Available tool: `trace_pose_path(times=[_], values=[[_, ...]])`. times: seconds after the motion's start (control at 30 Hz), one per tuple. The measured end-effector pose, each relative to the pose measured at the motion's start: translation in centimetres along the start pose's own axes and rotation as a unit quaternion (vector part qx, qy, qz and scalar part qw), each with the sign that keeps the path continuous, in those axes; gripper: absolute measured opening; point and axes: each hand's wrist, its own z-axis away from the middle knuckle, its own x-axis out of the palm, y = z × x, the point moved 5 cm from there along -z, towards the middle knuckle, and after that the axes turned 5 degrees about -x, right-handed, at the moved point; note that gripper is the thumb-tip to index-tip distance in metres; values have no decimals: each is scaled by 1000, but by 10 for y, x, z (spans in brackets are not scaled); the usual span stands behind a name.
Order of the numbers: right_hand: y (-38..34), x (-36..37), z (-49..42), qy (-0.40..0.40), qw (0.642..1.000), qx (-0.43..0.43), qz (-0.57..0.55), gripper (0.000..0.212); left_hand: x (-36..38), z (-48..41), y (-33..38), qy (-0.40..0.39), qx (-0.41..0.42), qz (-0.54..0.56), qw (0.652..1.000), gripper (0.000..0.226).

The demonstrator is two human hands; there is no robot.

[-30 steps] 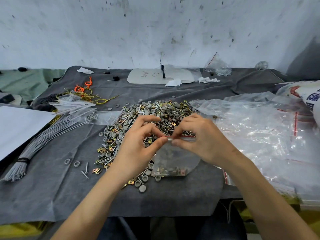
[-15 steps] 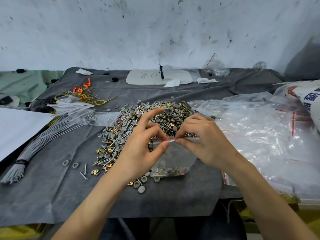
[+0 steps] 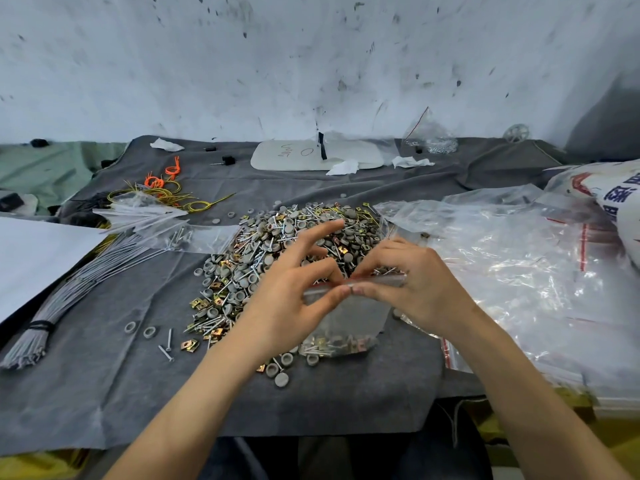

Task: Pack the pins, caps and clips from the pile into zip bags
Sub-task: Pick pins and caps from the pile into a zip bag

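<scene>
The zip bag (image 3: 353, 317) stands at the near edge of the pile (image 3: 277, 237), a few parts (image 3: 337, 345) settled in its bottom. My left hand (image 3: 287, 306) pinches its zip strip (image 3: 391, 280) between thumb and forefinger, the other fingers (image 3: 320, 227) spread. My right hand (image 3: 415, 289) pinches the strip just beside it, curled.

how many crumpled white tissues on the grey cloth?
3. One tissue at the back left, one on the white board's front edge, one just right of the board. Others may be hidden under the plastic bags.
</scene>
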Motion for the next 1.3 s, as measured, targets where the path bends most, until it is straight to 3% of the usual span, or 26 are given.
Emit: trace_pose_path(times=[0.13, 0.37, 0.5, 0.7, 0.9, 1.2, 1.3], values=[[9, -3, 6, 9, 1000, 7, -14, 18, 0, 1, 0, 5, -7, 13, 1000, 16], [22, -8, 12, 41, 995, 67, -69, 27, -1, 2, 0, 12, -10, 27, 1000, 19], [21, -5, 14, 40, 995, 55, -69, 27, 1, 3, -3, 12, -21, 15, 1000, 19], [31, -8, 19, 73, 963, 120, -230, 3, -1, 3, -3, 15, -25, 28, 999, 14], [34, -5, 21, 69, 965, 139, -212, 8, -1, 2, -2, 8, -22, -3, 1000, 17], [21, 7, 13, 39, 990, 40, -128, 9, 8, -9, 7, -36, 18, -13, 999, 15], [23, 5, 14, 51, 990, 44, -124, 7, 7, -9, 7, -20, 29, -9, 999, 30]])
